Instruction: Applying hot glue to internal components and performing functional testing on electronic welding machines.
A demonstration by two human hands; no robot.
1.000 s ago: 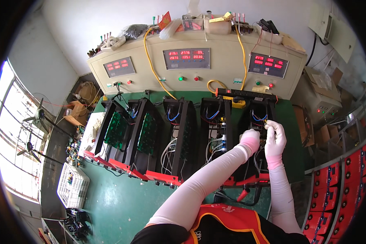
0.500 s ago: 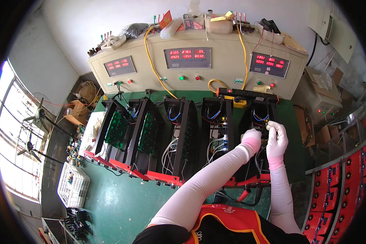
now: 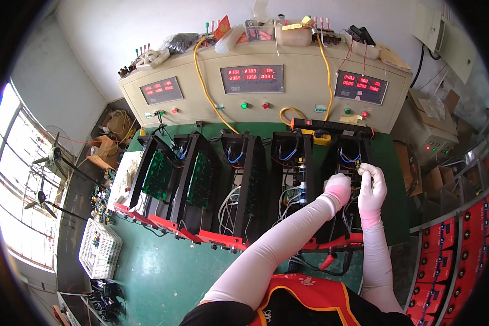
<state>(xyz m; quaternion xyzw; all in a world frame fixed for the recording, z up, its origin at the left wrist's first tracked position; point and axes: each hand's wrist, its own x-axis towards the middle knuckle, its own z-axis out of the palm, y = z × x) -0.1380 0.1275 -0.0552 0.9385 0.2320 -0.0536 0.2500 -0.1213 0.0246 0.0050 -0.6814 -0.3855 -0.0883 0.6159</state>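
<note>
Both hands, in white gloves, are over the rightmost open black-and-red electrical unit (image 3: 339, 240). My left hand (image 3: 338, 188) is closed in a fist at the unit's left side; its fingers curl inward, so what they hold, if anything, is hidden. At the unit's right side my right hand (image 3: 371, 185) is raised, thumb and forefinger pinched together by a small yellowish part. Too little shows to name what is in that pinch. Blue wires (image 3: 350, 158) loop inside the casing just behind the hands. Grey cables run lower down in it.
More opened units (image 3: 295, 185) stand in a row leftward on the green bench (image 3: 163, 258). Behind them is a beige test console (image 3: 195, 111) with red displays. A black power strip (image 3: 331, 126) lies behind my hands. A white basket (image 3: 99, 250) is at left; red boxed units (image 3: 437, 236) are stacked at right.
The whole view has shifted slightly. Both hands keep nearly the same place and pose at the rightmost unit. Readings on the console displays have changed.
</note>
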